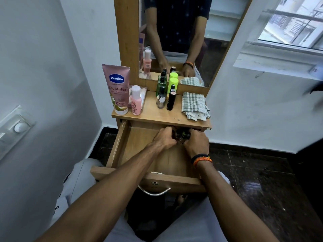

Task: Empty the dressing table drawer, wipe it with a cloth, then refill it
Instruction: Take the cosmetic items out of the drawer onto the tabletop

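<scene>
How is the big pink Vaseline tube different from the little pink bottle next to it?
The Vaseline tube is much taller and wider than the little pink bottle. The tube is flat, stands on its cap and has a crimped top; the bottle is round with a white cap on top. The tube is dusty pink, the bottle brighter pink. Both stand upright at the left of the dressing table top.
</scene>
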### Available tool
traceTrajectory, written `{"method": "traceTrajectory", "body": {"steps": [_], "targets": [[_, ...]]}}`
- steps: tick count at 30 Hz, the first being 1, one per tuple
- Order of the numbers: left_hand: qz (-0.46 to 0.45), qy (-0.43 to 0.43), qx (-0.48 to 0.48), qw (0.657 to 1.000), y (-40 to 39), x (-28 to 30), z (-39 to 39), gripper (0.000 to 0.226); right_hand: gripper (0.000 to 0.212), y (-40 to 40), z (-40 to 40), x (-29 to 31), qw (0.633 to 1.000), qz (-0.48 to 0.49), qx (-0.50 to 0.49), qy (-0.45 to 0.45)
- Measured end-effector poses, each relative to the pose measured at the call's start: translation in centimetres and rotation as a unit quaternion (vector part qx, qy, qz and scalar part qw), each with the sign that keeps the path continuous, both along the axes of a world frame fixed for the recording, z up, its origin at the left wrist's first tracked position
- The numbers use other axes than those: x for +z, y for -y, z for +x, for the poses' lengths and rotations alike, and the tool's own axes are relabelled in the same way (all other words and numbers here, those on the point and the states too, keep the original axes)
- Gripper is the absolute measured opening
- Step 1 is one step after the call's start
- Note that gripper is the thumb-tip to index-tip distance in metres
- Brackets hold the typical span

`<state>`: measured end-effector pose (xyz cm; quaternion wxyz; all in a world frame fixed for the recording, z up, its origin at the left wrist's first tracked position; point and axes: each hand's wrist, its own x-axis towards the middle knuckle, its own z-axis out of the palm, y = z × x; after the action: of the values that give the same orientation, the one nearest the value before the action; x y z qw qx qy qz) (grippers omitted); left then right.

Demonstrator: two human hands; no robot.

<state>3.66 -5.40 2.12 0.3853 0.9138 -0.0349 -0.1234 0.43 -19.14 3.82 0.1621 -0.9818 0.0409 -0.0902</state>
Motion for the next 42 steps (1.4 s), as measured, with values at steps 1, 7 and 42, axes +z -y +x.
{"method": "traceTrajectory", "body": {"steps": [1,7,42], "targets": [[-0.004,0.000,0.001,1.000,0.2,-0.2,0.1,0.054,0.018,0.0,0.1,-0.1,1.000,-0.006,-0.001,0.000],[-0.021,0.003,0.030,0.999,1.2,-0.6,0.6,0.052,0.015,0.1,0.5,-0.2,0.999,-0.044,0.003,-0.012],[-0.153,0.180,0.039,0.971,-4.0,4.5,-2.7,0.020,0.037,0.4,-1.4,4.7,0.922,0.367,0.010,0.125]]}}
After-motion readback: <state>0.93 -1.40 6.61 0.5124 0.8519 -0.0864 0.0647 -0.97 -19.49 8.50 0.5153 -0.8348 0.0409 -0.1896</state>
